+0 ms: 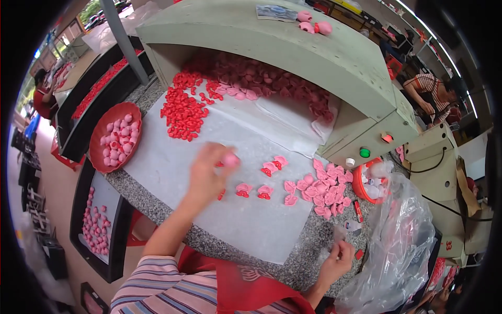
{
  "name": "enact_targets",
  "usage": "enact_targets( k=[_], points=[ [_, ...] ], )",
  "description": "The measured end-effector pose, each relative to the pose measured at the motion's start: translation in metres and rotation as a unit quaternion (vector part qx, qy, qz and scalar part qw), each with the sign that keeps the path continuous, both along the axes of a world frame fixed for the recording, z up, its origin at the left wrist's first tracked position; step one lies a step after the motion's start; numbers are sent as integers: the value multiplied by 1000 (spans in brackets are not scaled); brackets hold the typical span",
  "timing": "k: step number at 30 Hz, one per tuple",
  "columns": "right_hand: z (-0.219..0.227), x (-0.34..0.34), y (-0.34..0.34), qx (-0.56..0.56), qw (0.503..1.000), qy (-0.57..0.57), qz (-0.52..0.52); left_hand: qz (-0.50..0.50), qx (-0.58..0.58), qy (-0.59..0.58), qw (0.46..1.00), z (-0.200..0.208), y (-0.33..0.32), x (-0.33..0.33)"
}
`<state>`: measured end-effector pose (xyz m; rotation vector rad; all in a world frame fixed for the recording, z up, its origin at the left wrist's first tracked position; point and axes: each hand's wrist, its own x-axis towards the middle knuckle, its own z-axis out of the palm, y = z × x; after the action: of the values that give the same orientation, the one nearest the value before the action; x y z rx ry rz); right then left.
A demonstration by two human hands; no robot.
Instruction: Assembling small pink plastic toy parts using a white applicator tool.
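Note:
Over the white sheet [261, 230], my left hand [206, 170] is closed in a pinch on a small rounded pink piece [230, 159]; a red piece partly shows below its fingers. Several pink pieces with red bow-shaped parts joined to them [243, 189] lie on the sheet to the right of this hand. My right hand [337, 261] is closed near the counter's front edge. A small translucent thing [340, 233] shows at its fingertips, blurred and hard to name. Loose pink folded pieces [327, 188] are heaped between the two hands, farther back.
Red bow-shaped pieces [183, 112] are piled at the back left, beside a red bowl [95, 144] of pink balls. A pale green machine [293, 49] with more pink pieces inside spans the back. To the right stand a small red basket [358, 186] and a clear plastic bag [397, 246].

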<state>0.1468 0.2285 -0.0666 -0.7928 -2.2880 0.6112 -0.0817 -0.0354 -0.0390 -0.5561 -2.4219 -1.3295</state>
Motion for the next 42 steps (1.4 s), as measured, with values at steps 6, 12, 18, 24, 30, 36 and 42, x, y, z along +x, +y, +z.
enact_targets(
  k=[6, 12, 18, 24, 30, 36, 42],
  points=[
    [-2, 28, 19, 46, 994, -42, -87, 393, -230, 120, 882, -18, -201, -84],
    [10, 3, 13, 18, 997, 26, -70, 204, -133, 26, 970, -9, -78, -70],
    [13, -11, -2, -49, 995, 83, -28, 122, -91, -123, 981, -56, -50, -50],
    [-12, 16, 10, -104, 991, 36, -75, 57, -57, -203, 976, -74, -47, -57],
    [-16, 24, 33, 12, 995, -24, -99, 25, -2, -172, 985, -62, -38, -46],
    [5, -6, 42, 29, 991, 42, -125, -41, 279, -317, 906, -26, -12, -26],
    [-20, -33, 57, -104, 987, 64, -103, -230, 461, -483, 708, -8, 47, 32]
  ],
)
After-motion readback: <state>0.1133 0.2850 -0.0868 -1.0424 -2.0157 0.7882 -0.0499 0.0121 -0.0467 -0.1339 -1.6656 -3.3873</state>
